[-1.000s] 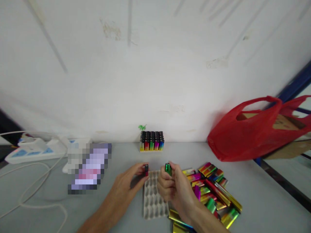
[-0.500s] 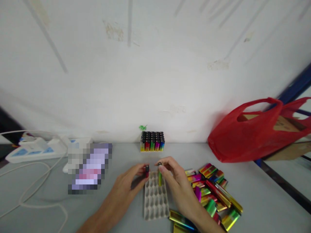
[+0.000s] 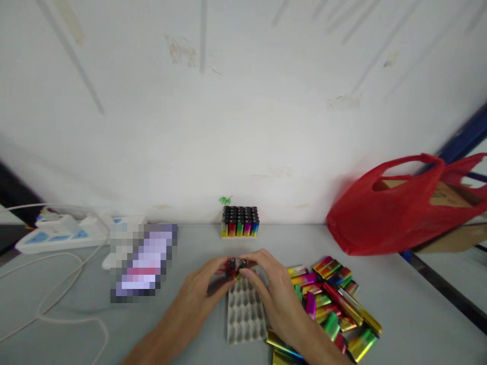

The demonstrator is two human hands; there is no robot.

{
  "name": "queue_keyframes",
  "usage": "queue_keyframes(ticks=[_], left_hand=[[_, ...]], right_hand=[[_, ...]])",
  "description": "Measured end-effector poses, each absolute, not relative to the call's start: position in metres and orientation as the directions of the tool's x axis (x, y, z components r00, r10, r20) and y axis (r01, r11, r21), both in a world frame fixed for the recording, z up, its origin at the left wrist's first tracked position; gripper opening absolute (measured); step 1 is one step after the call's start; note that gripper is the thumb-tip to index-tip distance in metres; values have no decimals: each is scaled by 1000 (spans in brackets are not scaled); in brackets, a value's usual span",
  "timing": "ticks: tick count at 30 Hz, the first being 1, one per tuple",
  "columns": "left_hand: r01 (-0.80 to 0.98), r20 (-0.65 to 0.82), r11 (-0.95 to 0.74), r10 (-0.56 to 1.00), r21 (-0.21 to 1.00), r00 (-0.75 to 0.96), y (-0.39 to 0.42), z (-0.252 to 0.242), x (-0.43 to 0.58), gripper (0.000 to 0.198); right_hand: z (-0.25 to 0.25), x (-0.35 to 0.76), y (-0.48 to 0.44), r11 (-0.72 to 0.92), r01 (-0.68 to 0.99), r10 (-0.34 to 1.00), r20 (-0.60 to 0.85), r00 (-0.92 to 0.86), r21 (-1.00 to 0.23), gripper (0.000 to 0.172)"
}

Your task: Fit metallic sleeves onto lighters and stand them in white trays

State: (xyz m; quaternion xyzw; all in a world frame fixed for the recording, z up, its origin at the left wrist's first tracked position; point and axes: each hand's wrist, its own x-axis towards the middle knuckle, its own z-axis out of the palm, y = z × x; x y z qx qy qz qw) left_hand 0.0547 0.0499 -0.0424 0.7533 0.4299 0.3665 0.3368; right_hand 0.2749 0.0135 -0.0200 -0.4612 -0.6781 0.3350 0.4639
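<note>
“Working two-handed, a person (image 3: 171,323) is occupying the near side of a grey table (image 3: 292,243) in the head camera's view, a white wall (image 3: 243,111) rising behind it.”

“How are the fingers sitting?”

“The left hand (image 3: 205,284) is pinching a black-topped red cylinder (image 3: 232,264) between thumb and fingertips. The right hand (image 3: 276,281) is doing likewise with a second black-topped cylinder (image 3: 244,264), its body mostly hiding behind the thumb. Both pieces are standing roughly upright, just beside each other; whether they are touching, I cannot tell.”

“And beneath them?”

“A pale moulded tray (image 3: 246,314) is lying flat, its rows of hollows showing between the forearms. Both pieces are appearing over its far end; from this angle, I cannot tell whether either is touching it.”

“What is filling the right side?”

“A loose pile of shiny multicoloured pieces (image 3: 335,299) is spreading beside the right hand. Farther back, a red plastic bag (image 3: 380,218) is sagging around a cardboard box (image 3: 449,195).”

“And farther back, toward the left?”

“A tight block of upright black-topped cylinders (image 3: 240,223) is standing near the wall. Well to its left, a pixelated device with a lit screen (image 3: 148,263) is lying near a white power strip (image 3: 57,241), and a pale cable (image 3: 72,321) is looping across the tabletop.”
</note>
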Motion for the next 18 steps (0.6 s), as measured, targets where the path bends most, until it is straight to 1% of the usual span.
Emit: queue_keyframes(ticks=[2, 5, 7, 9, 12, 13, 15, 17, 18], left_hand=[[397, 267, -406, 894, 823, 360, 50, -44, 55, 27], [398, 269, -399, 900, 826, 343, 51, -48, 55, 36], [398, 261, -385, 907, 833, 331, 50, -50, 56, 43], [402, 233, -354, 919, 844, 319, 49, -51, 58, 50], [406, 191, -311, 931, 859, 310, 47, -50, 60, 55], [407, 185, -305, 933, 861, 307, 46, -49, 60, 55], [409, 184, -301, 936, 861, 301, 46, -47, 61, 52], [417, 178, -292, 940, 861, 290, 47, -47, 61, 48], [419, 177, -289, 942, 861, 286, 47, -47, 61, 47]], right_hand=[[-27, 275, 14, 341, 332, 939, 308, -151, -879, 31], [-33, 274, 13, 325, 315, 945, 295, -142, -891, 44], [-31, 273, 12, 306, 308, 952, 284, -117, -901, 46], [-23, 277, 13, 303, 325, 953, 289, -92, -896, 40], [-5, 295, 17, 328, 422, 943, 316, -101, -845, 22], [0, 306, 20, 324, 470, 945, 304, -121, -821, 16], [9, 330, 26, 286, 560, 958, 229, -171, -778, 9], [11, 356, 31, 198, 639, 979, 117, -167, -743, 2], [10, 367, 33, 156, 666, 986, 71, -153, -730, 6]])
